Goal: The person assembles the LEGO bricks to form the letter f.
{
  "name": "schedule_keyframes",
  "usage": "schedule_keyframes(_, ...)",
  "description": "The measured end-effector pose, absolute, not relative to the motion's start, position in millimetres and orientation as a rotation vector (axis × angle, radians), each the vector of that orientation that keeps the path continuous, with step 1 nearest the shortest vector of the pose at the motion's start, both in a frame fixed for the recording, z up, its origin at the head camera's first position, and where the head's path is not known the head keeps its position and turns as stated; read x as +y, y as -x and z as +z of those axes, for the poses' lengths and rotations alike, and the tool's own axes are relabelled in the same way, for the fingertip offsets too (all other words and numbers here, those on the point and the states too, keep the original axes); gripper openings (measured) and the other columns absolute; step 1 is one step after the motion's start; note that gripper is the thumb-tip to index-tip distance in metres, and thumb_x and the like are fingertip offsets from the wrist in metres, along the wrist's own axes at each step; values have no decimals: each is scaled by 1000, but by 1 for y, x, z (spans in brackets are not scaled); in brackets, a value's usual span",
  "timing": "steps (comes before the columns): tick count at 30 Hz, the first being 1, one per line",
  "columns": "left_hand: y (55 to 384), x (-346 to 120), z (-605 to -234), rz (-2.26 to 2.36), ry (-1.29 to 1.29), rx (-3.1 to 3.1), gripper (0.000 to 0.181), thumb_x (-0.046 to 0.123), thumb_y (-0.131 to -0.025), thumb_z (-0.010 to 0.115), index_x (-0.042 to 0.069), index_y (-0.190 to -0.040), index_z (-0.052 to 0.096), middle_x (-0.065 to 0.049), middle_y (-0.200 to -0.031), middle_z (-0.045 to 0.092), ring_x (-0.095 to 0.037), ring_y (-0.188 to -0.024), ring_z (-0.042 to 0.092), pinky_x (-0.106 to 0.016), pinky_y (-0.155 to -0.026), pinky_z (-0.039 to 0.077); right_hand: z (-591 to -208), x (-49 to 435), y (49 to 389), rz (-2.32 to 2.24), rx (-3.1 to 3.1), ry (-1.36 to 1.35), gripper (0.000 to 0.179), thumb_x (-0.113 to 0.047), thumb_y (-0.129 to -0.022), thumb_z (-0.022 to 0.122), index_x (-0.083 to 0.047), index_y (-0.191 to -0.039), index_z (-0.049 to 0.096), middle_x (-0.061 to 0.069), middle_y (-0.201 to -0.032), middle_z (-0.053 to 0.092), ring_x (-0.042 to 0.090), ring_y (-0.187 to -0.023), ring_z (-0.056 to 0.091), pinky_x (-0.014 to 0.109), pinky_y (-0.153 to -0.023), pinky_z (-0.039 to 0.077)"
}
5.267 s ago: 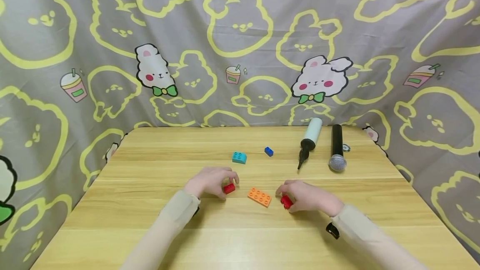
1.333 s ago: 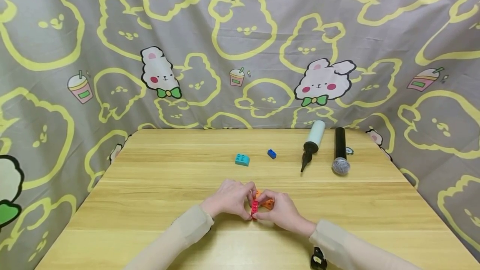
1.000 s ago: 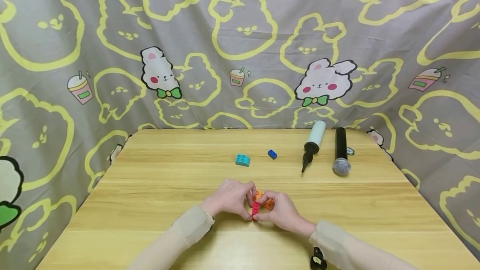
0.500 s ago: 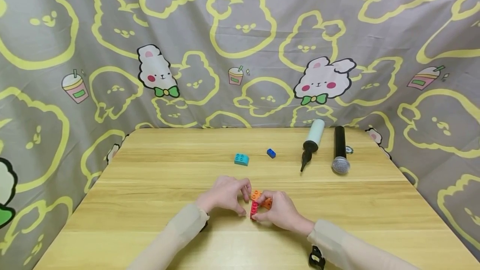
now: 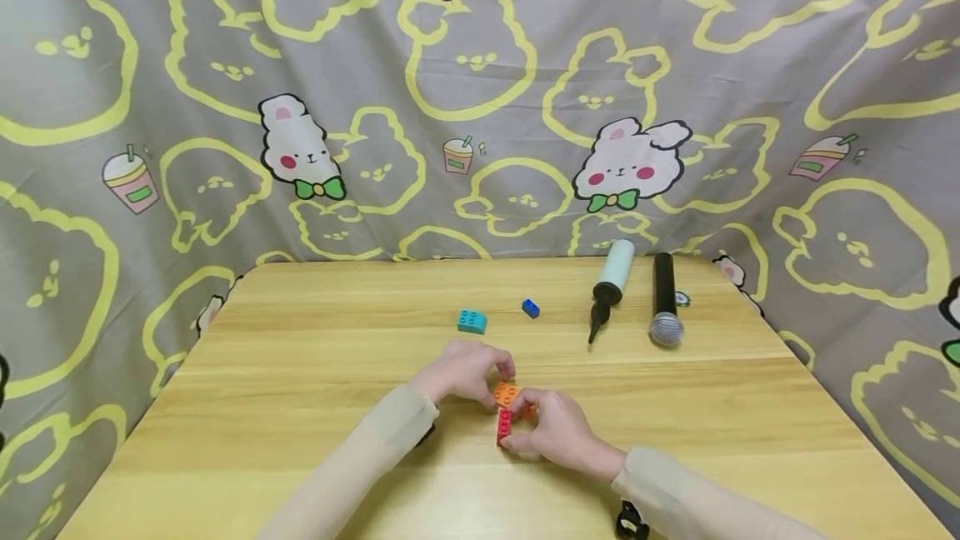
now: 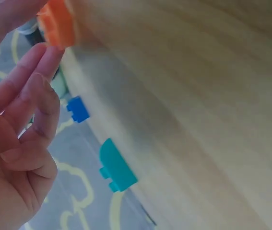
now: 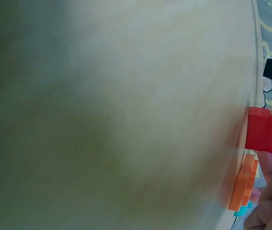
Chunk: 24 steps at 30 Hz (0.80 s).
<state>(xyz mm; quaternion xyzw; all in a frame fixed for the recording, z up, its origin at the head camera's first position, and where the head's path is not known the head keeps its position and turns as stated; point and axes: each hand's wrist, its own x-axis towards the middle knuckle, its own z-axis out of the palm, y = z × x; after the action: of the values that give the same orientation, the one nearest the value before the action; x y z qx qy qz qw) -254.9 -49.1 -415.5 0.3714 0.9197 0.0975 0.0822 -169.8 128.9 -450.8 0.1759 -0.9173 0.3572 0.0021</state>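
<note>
Now, your right hand [image 5: 558, 430] pinches the red building brick [image 5: 504, 428], at seven o'clock from the orange building brick [image 5: 506, 393] your left hand [image 5: 467, 368] grips.

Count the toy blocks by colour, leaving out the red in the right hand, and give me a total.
Orange block: 1, partly hidden by the right hand
Teal block: 1
Blue block: 1
Total: 3
</note>
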Motion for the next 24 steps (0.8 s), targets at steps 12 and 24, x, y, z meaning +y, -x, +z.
schedule_keyframes(12,258,-61,-428,320,-1034,2753,30,36,-63,84,32,-87,67,20,-77,58,-3,-72,46,-27,-70,33,-451,131,167,1116,-2896,-546,30,-30,-65,85,-25,-88,66,-12,-88,69,14,-88,63,37,-78,45)
schedule_keyframes(24,252,-76,-412,348,-989,2865,29,37,-59,81,30,-83,66,17,-76,61,-4,-65,47,-26,-62,37,-450,139,165,1045,-2892,-501,44,-41,-59,87,-22,-94,68,-8,-93,72,17,-90,64,42,-80,46)
